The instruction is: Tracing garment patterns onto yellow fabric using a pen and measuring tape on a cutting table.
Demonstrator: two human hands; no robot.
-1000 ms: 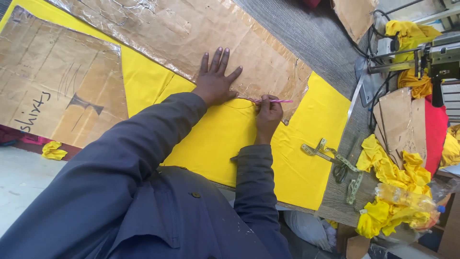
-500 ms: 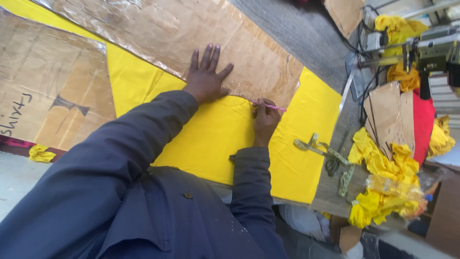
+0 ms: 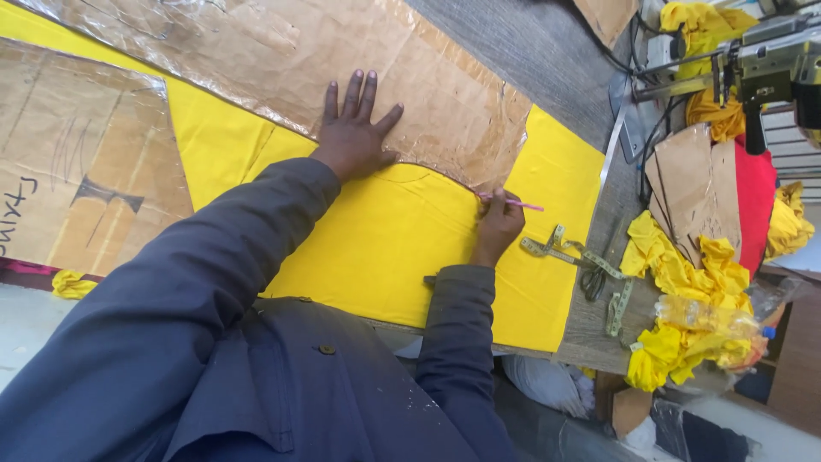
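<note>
Worktable under yellow fabric (image 3: 402,248) | left hand (image 3: 355,137) at 12, fingers spread flat on cardboard pattern (image 3: 282,51) | right hand (image 3: 499,224) at 3, pinching pink marker (image 3: 513,203) at pattern edge | I judge line may wander if pattern slips.

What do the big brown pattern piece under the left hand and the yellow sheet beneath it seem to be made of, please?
The pattern piece looks like brown cardboard under glossy clear tape or film: it is creased and catches the light. The yellow sheet looks like matte woven or knit fabric, lying soft and flat; which kind is unclear. The left hand presses on the cardboard.
</note>
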